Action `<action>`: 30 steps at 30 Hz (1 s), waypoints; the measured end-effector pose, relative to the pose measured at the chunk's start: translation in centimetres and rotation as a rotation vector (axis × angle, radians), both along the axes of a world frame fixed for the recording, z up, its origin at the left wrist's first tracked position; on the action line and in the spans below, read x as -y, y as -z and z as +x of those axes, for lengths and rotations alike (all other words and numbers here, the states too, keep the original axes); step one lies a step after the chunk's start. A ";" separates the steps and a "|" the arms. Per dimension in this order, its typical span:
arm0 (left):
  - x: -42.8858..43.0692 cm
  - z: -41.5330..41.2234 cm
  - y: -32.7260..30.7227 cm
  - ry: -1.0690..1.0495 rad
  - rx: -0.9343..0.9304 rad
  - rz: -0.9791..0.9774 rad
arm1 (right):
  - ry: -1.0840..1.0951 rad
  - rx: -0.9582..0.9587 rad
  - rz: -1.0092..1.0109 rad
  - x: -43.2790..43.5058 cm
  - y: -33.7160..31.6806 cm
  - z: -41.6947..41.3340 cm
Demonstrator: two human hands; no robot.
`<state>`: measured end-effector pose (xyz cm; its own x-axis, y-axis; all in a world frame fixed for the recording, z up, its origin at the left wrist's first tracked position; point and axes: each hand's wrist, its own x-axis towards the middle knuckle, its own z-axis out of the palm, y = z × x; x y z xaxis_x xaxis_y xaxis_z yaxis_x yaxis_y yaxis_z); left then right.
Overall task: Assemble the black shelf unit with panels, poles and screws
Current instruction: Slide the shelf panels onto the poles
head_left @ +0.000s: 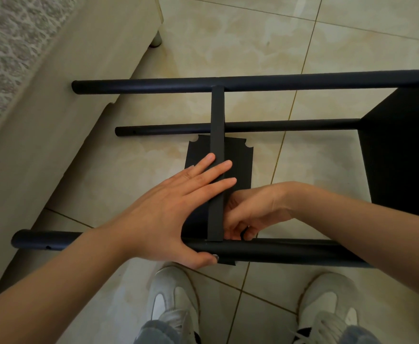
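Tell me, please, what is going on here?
A person is putting together a black shelf unit lying on its side on the tiled floor. The left hand presses flat on the edge of the middle panel, thumb against the near pole. The right hand works with curled fingers where panel meets pole; whether it holds anything is unclear. An end panel is already attached.

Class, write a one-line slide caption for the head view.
Left hand flat on middle panel while right hand works at the near pole.

Black shelf unit [290, 125] on its side, poles [253, 83] horizontal, middle panel [217, 120] edge-on (end panel [399, 155] at right)
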<state>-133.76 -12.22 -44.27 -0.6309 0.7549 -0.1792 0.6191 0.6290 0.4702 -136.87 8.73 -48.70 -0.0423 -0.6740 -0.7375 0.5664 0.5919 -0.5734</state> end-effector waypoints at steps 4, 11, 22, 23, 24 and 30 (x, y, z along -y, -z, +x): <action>0.0 0.0 0.0 -0.001 0.001 0.005 | -0.013 -0.001 -0.028 -0.3 -0.3 -0.1; 0.0 0.0 0.1 0.003 0.000 0.003 | 0.015 -0.016 -0.032 -0.1 0.2 0.2; 0.0 0.0 0.1 0.002 0.011 0.010 | 0.034 0.005 -0.066 -0.3 0.3 0.0; 0.0 0.0 0.1 0.003 0.010 0.009 | 0.015 -0.013 -0.038 -0.3 0.4 -0.1; 0.0 0.0 0.1 0.003 0.009 0.007 | 0.004 -0.024 -0.021 -0.3 0.3 -0.1; 0.0 0.0 0.0 0.005 0.002 0.006 | 0.075 0.005 -0.069 -0.1 0.3 0.1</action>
<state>-133.79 -12.25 -44.31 -0.6268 0.7590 -0.1762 0.6213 0.6232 0.4749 -136.78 8.87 -48.99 -0.0909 -0.7182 -0.6898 0.6102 0.5073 -0.6086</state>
